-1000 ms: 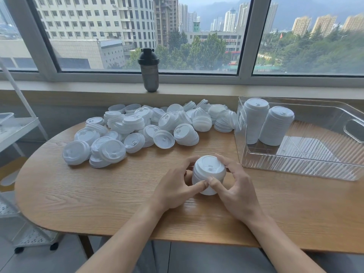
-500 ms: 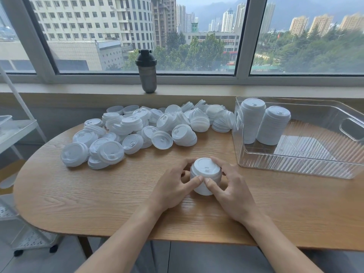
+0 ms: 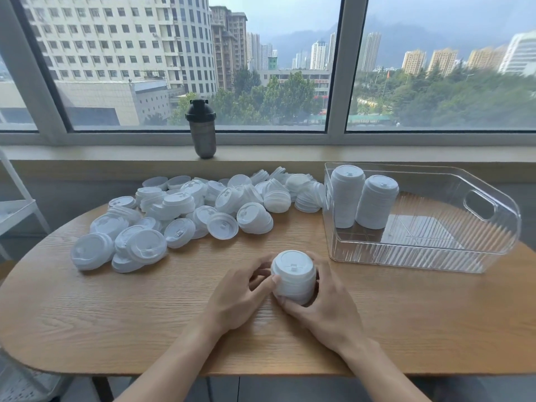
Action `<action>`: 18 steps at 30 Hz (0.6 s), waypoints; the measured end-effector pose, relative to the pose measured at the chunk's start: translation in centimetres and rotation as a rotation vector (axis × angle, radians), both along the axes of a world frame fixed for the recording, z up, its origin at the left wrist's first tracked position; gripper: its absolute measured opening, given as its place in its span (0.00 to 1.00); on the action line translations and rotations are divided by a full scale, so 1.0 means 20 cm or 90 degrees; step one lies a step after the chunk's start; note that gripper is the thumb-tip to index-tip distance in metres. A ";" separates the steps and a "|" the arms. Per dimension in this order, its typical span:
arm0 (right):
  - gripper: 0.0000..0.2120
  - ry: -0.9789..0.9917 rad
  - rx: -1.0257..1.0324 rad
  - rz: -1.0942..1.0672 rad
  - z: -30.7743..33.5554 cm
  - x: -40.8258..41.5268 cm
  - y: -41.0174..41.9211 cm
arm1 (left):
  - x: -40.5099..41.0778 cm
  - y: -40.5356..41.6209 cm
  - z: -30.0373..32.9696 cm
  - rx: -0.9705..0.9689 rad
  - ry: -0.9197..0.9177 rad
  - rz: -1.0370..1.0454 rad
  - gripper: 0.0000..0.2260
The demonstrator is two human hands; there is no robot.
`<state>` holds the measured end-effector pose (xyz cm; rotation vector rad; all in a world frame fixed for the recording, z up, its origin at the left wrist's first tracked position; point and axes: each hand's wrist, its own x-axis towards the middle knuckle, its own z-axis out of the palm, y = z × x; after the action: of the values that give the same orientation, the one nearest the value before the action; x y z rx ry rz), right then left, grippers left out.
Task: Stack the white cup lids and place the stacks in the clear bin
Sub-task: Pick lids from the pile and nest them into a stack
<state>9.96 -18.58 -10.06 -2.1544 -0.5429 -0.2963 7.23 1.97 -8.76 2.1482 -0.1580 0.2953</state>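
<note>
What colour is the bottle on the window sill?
The bottle is dark grey with a black lid, seen best in the head view.

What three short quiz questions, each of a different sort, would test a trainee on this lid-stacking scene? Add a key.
1. True or false: the clear bin already holds two tall lid stacks.
2. Where does the short lid stack between the hands stand? A) in the bin B) on the wooden table C) on the windowsill
3. Fill in: the dark shaker bottle stands on the ____.

Key
1. True; both stand upright at the bin's left end.
2. B; the left hand and right hand hold it from either side.
3. Windowsill.
</note>
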 end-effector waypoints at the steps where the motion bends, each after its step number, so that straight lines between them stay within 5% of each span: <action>1: 0.42 0.010 0.026 0.003 0.00 0.00 -0.03 | 0.00 0.00 0.00 -0.002 0.006 0.011 0.25; 12: 0.45 -0.034 0.070 -0.054 0.29 0.18 -0.60 | 0.22 -0.28 -0.02 0.001 -0.003 0.046 0.16; 18: 0.43 -0.033 0.050 -0.141 0.41 0.46 -0.88 | 0.43 -0.52 0.01 -0.120 -0.021 -0.010 0.28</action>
<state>19.20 -36.10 -1.83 -2.1369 -0.3153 -0.4883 15.82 -8.45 -8.49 1.9555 -0.1588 0.3234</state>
